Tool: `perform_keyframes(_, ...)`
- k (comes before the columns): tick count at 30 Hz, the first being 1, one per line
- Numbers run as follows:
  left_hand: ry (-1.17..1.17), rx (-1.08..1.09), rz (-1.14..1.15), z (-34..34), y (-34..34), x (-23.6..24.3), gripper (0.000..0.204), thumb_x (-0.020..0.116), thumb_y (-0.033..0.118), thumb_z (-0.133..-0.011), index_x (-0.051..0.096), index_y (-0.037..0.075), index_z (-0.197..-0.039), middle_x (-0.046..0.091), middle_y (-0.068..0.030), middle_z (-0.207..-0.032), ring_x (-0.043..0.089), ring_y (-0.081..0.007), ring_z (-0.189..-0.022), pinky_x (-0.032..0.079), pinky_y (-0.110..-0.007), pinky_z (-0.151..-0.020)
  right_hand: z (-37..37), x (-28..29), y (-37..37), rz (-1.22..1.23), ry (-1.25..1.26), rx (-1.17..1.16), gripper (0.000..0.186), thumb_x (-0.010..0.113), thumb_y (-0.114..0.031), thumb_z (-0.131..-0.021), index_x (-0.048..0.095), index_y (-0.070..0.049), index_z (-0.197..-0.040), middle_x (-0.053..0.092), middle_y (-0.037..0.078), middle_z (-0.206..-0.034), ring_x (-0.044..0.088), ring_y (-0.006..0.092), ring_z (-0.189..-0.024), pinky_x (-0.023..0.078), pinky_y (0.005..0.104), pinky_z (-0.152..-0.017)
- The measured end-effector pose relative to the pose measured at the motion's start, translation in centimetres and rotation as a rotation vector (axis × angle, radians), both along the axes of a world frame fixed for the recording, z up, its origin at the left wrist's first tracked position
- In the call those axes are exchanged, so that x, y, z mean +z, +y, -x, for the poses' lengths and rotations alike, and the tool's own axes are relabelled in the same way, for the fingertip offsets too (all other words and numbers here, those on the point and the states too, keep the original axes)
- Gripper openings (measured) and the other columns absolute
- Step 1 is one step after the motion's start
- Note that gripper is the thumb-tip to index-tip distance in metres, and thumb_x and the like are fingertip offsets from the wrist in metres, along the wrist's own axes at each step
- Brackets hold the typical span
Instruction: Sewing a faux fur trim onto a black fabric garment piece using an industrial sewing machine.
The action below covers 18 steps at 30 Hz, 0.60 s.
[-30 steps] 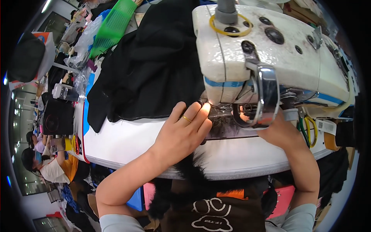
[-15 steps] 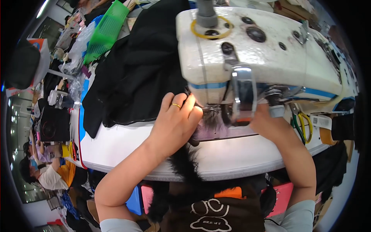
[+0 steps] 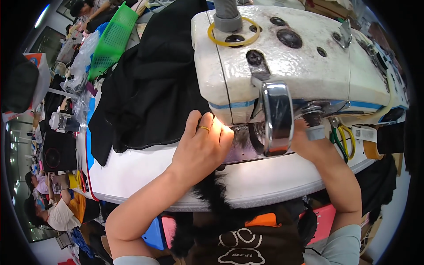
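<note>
A white sewing machine (image 3: 287, 62) with a chrome loop (image 3: 277, 115) stands at the upper right of the white table. My left hand (image 3: 202, 145), wearing a gold ring, has its fingers curled and pressed on black fur trim (image 3: 210, 187) at the lit needle area; the trim hangs over the near edge. Black cloth (image 3: 154, 88) lies just beyond that hand, left of the machine. My right hand (image 3: 309, 143) is under the machine at the right of the chrome loop, its fingertips hidden.
A green basket (image 3: 112, 39) and clear plastic bags lie at the back left, near a black speaker (image 3: 59, 150). Co-workers sit at the left (image 3: 59, 212) and top left (image 3: 90, 11). Yellow-and-green scissors (image 3: 346, 143) and a tape roll lie right of my right hand.
The machine and table have shifted left in the view. My left hand has moved slightly left with them and stays at the needle area; my right hand remains under the machine.
</note>
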State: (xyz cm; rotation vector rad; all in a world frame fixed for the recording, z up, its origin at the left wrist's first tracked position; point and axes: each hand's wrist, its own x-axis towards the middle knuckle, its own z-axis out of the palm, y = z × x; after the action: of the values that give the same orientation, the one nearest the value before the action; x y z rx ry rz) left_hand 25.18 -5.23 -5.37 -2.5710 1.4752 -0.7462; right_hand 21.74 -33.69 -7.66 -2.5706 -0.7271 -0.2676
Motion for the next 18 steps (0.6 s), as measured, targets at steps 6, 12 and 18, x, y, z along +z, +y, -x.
perform_keyframes(6,0.018,-0.044,0.031,-0.6,-0.2,-0.4,0.009,0.062,0.008,-0.080,0.058,0.006,-0.088,0.060,-0.0126,-0.079,0.057,-0.0277,-0.086,0.038,-0.047,-0.101,-0.1,-0.6,-0.1,0.040,-0.134,-0.062,0.023,0.068,-0.006,-0.081,0.071,-0.008,-0.103,0.071,0.010,-0.102,0.069,0.0320,-0.095,0.056,0.0425,-0.073)
perform_keyframes(12,0.033,-0.052,0.037,-0.7,0.0,-0.8,0.008,0.062,0.009,-0.081,0.056,0.006,-0.086,0.060,-0.0138,-0.076,0.060,-0.0294,-0.088,0.039,-0.049,-0.101,-0.1,0.4,0.1,0.027,-0.113,-0.087,0.031,0.067,-0.003,-0.079,0.072,-0.011,-0.109,0.072,0.010,-0.102,0.069,0.0320,-0.096,0.057,0.0431,-0.076)
perform_keyframes(18,0.069,-0.024,0.031,-0.5,-0.2,-0.1,0.008,0.062,0.010,-0.083,0.054,0.010,-0.082,0.060,-0.0121,-0.072,0.061,-0.0295,-0.088,0.039,-0.049,-0.101,-0.1,1.7,0.8,0.082,-0.220,-0.094,0.037,0.066,-0.001,-0.078,0.072,-0.013,-0.112,0.070,0.011,-0.111,0.067,0.0335,-0.106,0.055,0.0450,-0.087)
